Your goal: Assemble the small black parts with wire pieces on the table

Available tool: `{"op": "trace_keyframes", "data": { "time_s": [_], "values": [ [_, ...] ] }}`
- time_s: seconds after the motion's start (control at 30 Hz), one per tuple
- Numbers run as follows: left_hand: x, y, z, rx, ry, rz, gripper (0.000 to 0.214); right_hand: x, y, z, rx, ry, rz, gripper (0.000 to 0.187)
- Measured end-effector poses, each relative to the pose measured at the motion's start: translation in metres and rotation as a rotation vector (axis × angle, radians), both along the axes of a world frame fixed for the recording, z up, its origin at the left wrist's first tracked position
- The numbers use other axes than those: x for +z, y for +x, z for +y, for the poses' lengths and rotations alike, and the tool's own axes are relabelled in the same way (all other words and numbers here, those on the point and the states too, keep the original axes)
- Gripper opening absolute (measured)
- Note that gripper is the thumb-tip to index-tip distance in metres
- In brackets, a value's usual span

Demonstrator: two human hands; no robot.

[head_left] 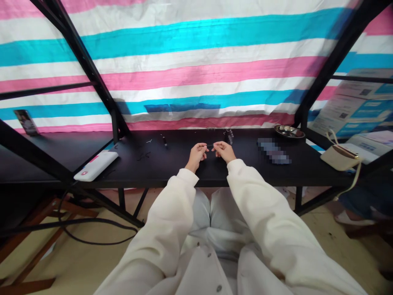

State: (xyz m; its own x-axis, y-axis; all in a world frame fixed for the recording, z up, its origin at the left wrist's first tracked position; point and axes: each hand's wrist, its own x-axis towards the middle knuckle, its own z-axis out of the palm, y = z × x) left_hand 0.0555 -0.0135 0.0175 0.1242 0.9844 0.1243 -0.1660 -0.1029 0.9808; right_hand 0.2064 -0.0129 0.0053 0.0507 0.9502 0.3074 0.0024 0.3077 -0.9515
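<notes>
Both my hands rest over the middle of a black table [172, 172], sleeves white. My left hand [197, 153] and my right hand [223, 150] are each pinched on an end of a thin dark strand [210, 145] stretched between them. What the strand is made of is too small to tell. Small dark bits and short wire-like pieces [165, 140] lie on the table to the left of my hands, and a small cluster [229, 135] lies just behind my right hand.
A white power bank [95, 165] with a black cable sits at the table's left front edge. A metal dish [289, 131] stands at the back right, a cream handbag [342, 157] farther right. Black frame bars rise on both sides before a striped tarp.
</notes>
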Motion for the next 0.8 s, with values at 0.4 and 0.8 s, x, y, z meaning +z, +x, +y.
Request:
{"op": "trace_keyframes", "data": {
  "time_s": [0.4, 0.8],
  "values": [
    [-0.0022, 0.0002, -0.0006, -0.015, 0.041, 0.056, 0.028, 0.0014, 0.0003, -0.0013, -0.001, 0.016, 0.025, 0.047],
    [-0.0004, 0.0003, 0.0004, 0.106, 0.068, 0.01, 0.026, -0.0024, 0.0009, 0.0013, -0.017, 0.018, -0.015, 0.044]
  ]
}}
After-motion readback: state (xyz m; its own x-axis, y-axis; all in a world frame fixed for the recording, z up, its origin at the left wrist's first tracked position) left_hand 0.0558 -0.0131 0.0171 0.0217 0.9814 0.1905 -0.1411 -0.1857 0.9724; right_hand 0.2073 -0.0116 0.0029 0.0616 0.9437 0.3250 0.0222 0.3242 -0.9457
